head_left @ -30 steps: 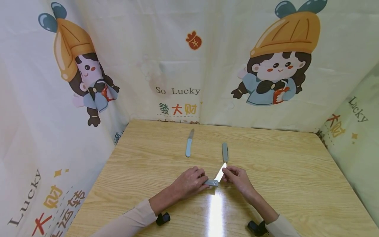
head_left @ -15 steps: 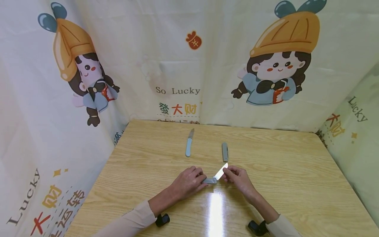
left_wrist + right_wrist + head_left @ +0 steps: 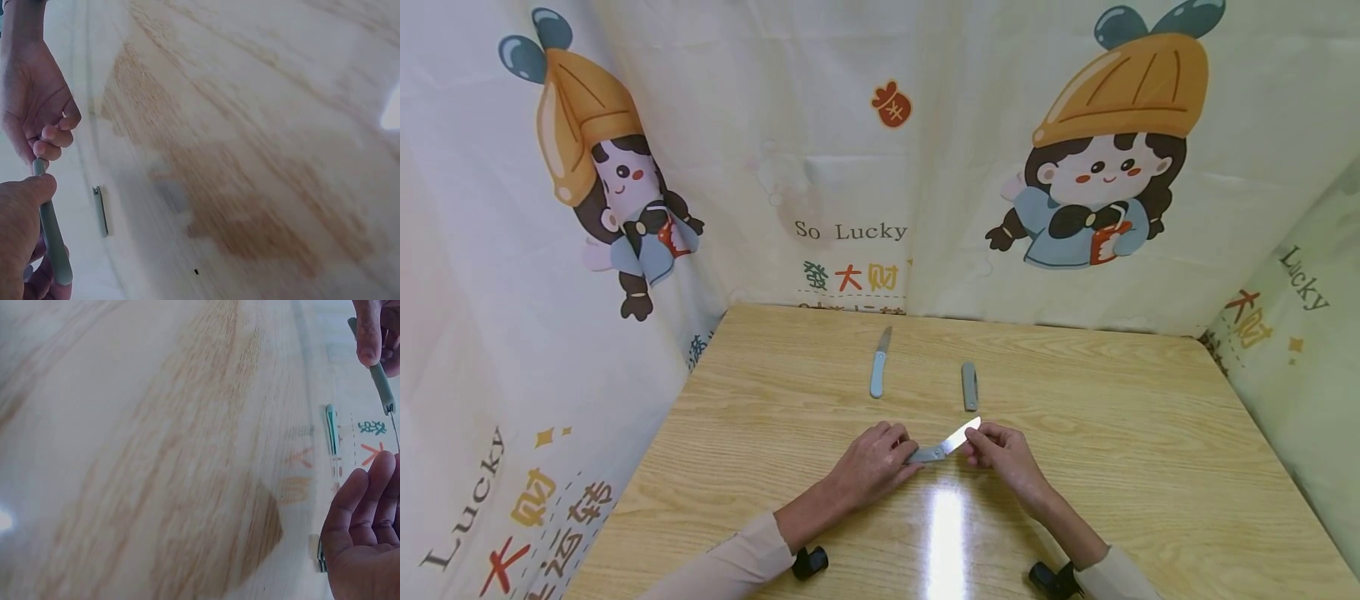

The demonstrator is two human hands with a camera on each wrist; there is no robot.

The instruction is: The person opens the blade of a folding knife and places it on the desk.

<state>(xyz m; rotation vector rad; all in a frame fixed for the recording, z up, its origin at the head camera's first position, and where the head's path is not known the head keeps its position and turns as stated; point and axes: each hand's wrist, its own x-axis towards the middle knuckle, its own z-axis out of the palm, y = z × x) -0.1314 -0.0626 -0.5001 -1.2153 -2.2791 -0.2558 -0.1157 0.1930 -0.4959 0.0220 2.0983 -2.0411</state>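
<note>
A folding knife with a grey handle (image 3: 927, 454) is held between both hands above the near-middle part of the table. My left hand (image 3: 871, 460) grips the handle, its thumb lying along it in the left wrist view. My right hand (image 3: 1004, 452) pinches the bright blade (image 3: 959, 436) near its tip with thumb and fingers. The blade is swung well out, at a wide angle to the handle but not quite in line with it. Behind the hands lies a grey folded pocket knife (image 3: 970, 387). Farther left, a light-blue folding knife (image 3: 877, 372) lies with its blade out.
The wooden table (image 3: 1112, 417) carries a bright light reflection in front of the hands. A printed curtain (image 3: 955, 167) hangs around the back and sides. Black wrist-worn devices (image 3: 810, 563) show below both forearms.
The blade has swung outward from the handle, rightward and down, widening the angle between them. The left hand has shifted slightly left with the handle; the two knives lying behind stay put.
</note>
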